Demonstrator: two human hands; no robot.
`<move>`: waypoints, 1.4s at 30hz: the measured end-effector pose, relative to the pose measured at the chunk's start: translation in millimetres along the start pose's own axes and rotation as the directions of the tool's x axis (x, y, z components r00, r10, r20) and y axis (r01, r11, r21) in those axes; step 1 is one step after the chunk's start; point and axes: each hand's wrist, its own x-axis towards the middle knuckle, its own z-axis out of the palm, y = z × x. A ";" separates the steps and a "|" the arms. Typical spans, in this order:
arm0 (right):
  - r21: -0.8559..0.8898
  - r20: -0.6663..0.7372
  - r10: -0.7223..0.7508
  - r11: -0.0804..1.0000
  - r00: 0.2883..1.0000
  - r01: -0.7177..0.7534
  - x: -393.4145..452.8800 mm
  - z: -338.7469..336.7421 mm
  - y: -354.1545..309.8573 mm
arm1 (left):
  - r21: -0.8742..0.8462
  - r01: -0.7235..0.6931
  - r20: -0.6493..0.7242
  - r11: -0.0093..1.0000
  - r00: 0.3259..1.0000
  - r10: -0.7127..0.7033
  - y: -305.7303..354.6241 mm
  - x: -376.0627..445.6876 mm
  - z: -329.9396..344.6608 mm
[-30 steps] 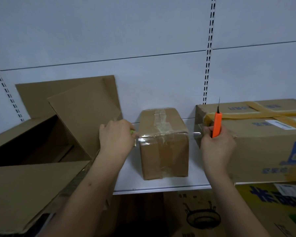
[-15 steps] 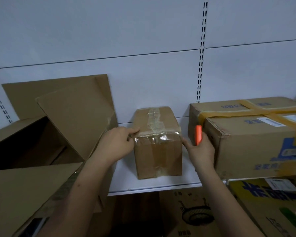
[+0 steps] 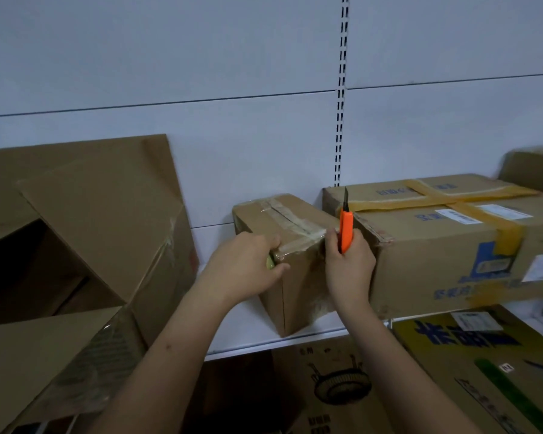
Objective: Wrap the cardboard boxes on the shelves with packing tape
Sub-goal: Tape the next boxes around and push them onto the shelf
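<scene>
Left hand gripping tape roll at small box, right hand holding orange knife

**A:** What were the surfaces like?

**B:** The small box was matt brown corrugated cardboard, its upper edge and top seam banded with clear packing tape that looked glossy and wrinkled. The utility knife had a smooth orange plastic body and a thin dark metal blade.

**A:** And around it?

**B:** The large box was duller cardboard with frayed corners, crossed by smooth tan tape and white paper labels. The open carton was creased, matt cardboard with a shiny strip of film on one edge. The shelf and back panel looked like smooth, painted white metal.
</scene>
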 end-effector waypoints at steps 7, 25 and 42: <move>-0.149 0.132 0.128 0.983 0.983 -0.108 -11.3 -7.2 -8.0 | -0.282 -0.017 0.047 0.959 0.998 0.032 -9.5 5.7 9.1; -0.354 0.147 0.197 0.925 0.969 -0.134 -22.6 3.0 -26.4 | -0.518 0.153 0.066 0.842 0.988 -0.140 -29.7 -19.5 32.7; -0.323 0.283 0.031 0.944 0.958 0.065 -79.5 -36.2 -62.3 | -0.903 0.151 0.167 0.401 0.986 0.005 -53.5 -10.3 70.2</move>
